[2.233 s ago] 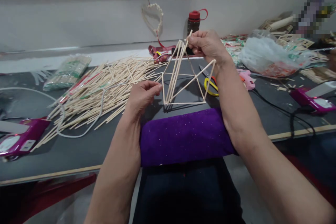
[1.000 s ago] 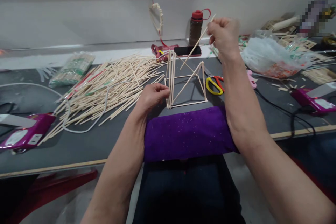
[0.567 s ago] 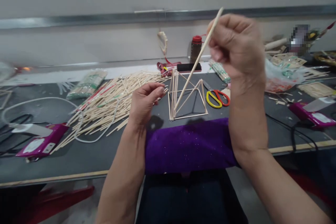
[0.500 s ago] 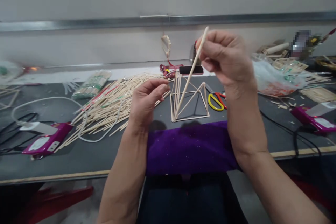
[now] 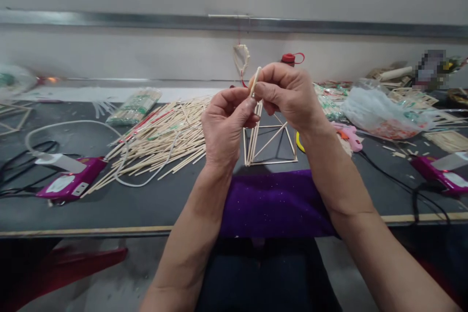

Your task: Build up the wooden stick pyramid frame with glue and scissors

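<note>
My right hand point(image 5: 287, 95) is closed in a pinch near the top end of a thin wooden stick point(image 5: 257, 78). Right beside it, my left hand point(image 5: 228, 124) also has its fingers closed on the stick, just below the tip. Much of the stick is hidden by the fingers. Behind and below my hands, a frame of wooden sticks point(image 5: 274, 162) stands on the dark table, with a square base and slanting sticks. A purple cloth point(image 5: 274, 204) lies along the table's front edge beneath my wrists.
Loose wooden sticks point(image 5: 164, 144) form a heap on the left, near a wrapped bundle point(image 5: 135, 107). Purple power strips point(image 5: 71, 180) with cables lie at both sides. Right of my forearm are a pink glue gun point(image 5: 351, 136) and a plastic bag point(image 5: 380, 109). A yellow scissor handle point(image 5: 300, 142) shows partly.
My right hand has come down and left with the stick, and my left hand has risen to meet it. Both now pinch the stick close together. The view has shifted slightly.
</note>
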`<state>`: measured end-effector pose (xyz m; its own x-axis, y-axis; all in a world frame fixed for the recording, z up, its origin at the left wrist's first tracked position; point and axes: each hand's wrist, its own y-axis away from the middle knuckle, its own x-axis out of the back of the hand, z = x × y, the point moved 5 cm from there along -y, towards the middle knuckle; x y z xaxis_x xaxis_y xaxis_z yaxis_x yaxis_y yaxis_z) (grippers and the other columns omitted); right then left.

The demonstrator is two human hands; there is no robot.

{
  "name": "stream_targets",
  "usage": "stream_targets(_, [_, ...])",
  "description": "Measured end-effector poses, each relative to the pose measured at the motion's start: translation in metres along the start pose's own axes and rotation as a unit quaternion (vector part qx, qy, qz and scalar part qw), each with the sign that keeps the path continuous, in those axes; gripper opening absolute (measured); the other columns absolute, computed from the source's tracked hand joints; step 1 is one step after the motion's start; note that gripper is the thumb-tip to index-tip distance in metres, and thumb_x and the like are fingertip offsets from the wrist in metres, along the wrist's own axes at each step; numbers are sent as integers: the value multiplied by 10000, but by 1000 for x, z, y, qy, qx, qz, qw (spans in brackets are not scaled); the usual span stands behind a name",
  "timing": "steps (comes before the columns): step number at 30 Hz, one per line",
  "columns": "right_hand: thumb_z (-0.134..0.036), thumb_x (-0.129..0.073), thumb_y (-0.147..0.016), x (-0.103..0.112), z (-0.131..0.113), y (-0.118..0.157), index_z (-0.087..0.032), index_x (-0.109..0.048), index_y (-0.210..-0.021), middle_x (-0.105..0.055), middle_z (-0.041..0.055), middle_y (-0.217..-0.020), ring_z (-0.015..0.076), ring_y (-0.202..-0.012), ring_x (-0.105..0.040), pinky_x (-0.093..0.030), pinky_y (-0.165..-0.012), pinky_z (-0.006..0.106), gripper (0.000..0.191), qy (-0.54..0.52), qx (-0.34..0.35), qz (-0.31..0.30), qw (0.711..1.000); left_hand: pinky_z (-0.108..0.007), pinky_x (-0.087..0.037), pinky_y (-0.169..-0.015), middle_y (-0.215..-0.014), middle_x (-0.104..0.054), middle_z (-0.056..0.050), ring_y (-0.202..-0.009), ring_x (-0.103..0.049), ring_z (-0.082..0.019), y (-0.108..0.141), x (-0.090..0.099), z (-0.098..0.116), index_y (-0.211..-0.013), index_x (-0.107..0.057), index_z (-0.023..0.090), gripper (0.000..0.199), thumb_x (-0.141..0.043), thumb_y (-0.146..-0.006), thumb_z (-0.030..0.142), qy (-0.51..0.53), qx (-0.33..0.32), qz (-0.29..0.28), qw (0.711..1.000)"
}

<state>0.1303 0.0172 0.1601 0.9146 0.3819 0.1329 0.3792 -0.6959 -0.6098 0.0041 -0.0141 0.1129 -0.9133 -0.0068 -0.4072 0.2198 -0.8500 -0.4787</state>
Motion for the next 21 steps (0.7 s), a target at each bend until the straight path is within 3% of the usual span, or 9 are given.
stream_targets(5, [-348, -711, -908, -8, 3, -1, -157, -593, -852, -571, -48, -687, 29, -511, -453, -374, -459, 156, 232, 43, 0, -12, 999, -234, -420, -398, -753, -704, 30, -454, -544, -59, -1, 8, -1, -782, -737, 237, 182, -895, -721, 303, -10, -31, 32, 999])
stream_targets(11, [-449, -688, -928, -9, -9, 3, -179, -617, -876, -646, -29, -766, 54, -550, -498, -431, -493, 196, 284, 87, 6, -49, 995, -281, -337, -414, -726, -704, 47, -474, -516, -79, 3, 13, 2, -786, -725, 288, 100, -823, -801, 271, -80, -49, 35, 995])
stream_targets(14, [-446, -684, -925, 14, -20, 14, -196, -641, -923, -656, -29, -810, 71, -570, -530, -455, -499, 209, 253, 93, -3, -8, 996, -275, -311, -422, -684, -683, 63, -461, -490, -62, 6, 14, 12, -763, -727, 267, 117, -791, -814, 183, -57, -81, 39, 994])
stream_targets(17, [-349, -712, -883, 54, -21, 35, -201, -629, -816, -625, -32, -702, 79, -498, -495, -407, -464, 220, 183, 175, -20, 74, 982, -264, -289, -400, -661, -678, 58, -454, -495, -56, 9, 17, 23, -765, -735, 232, 118, -800, -788, 137, 2, -108, 44, 993])
stream_targets(19, [-295, -686, -872, 83, -5, 56, -200, -621, -771, -600, -30, -645, 89, -492, -498, -393, -488, 230, 153, 275, -92, 99, 952, -252, -263, -370, -655, -681, 49, -436, -481, -52, 9, 15, 23, -753, -723, 214, 116, -835, -766, 188, 48, -77, 4, 996])
stream_targets(21, [-305, -632, -890, 105, 21, 79, -187, -640, -765, -607, -7, -627, 118, -527, -544, -420, -534, 253, 171, 386, -196, 72, 899, -239, -225, -347, -632, -657, 44, -412, -433, -40, 10, 10, 18, -708, -688, 198, 213, -881, -722, 287, 95, -14, -55, 994])
